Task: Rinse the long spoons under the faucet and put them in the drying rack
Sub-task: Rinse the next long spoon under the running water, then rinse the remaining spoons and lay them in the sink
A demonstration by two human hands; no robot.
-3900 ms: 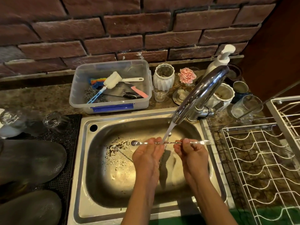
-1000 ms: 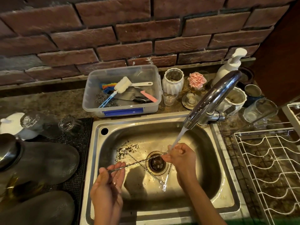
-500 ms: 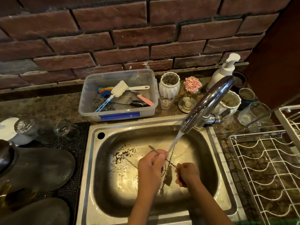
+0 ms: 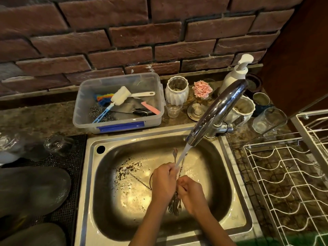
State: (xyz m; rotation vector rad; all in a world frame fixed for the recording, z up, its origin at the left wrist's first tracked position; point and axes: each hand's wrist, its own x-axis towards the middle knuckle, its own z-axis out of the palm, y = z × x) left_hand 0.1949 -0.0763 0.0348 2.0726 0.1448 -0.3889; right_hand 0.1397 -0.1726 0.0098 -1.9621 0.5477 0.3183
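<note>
1. A bundle of long spoons (image 4: 176, 199), thin twisted metal stems, stands nearly upright in the sink between both hands; one small oval bowl pokes out above the fists, and fork-like tips hang below them.
2. The left hand (image 4: 164, 181) is closed around the upper stems, its grip wrapped tight; the right hand (image 4: 190, 191) is closed around the same bundle just beside and slightly below it, knuckles touching.
3. A slim stream of water (image 4: 182, 156) lands on the stems right at the top of the left grip, running from the curved, polished chrome faucet (image 4: 218, 110) above and to the right.
4. Another long spoon (image 4: 136, 179) lies flat on the basin floor, left of the grips, among dark specks.
5. The sink (image 4: 229, 174) is a rounded steel basin, wet and glossy.
6. Well to the right of the grips sits the white wire drying rack (image 4: 287, 176) with wavy rungs on the mottled stone surface (image 4: 44, 118).
7. Beyond the sink stands a clear plastic tub (image 4: 117, 126) holding brushes and a steel scourer.
</note>
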